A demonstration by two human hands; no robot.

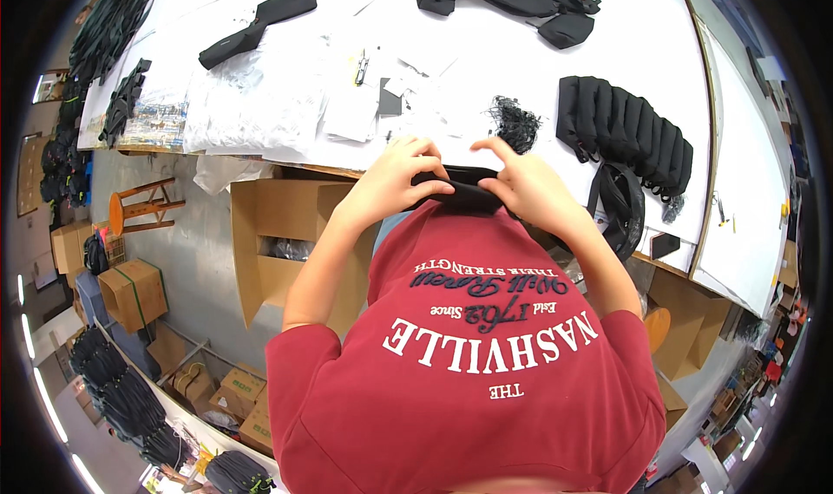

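Head view: both hands meet close in front of the person's red shirt (473,381), at the near edge of the white table (607,52). The left hand (395,182) is closed on the left end of a small black pouch (458,190), fingers curled over its top and thumb underneath. The right hand (529,186) grips the right end of the same pouch, its forefinger raised and bent over the top edge (the other fingers are wrapped behind the fabric). The pouch is held level between the two hands, just above the shirt and just short of the table edge.

Farther on the table, a tangle of black thread (518,121) lies just beyond the right hand. To the right stands a row of black pouches (625,130) packed side by side, with a black strap bag (623,208) hanging off the table edge below them. Loose white sheets and clear plastic bags (260,104) cover the middle and left of the table. At the far edge lie a long black bag (256,27) on the left and a heap of black bags (512,0) on the right.

Below the table on the left, an open cardboard box (278,234) stands on the floor, and a wooden stool (139,206) sits farther left.
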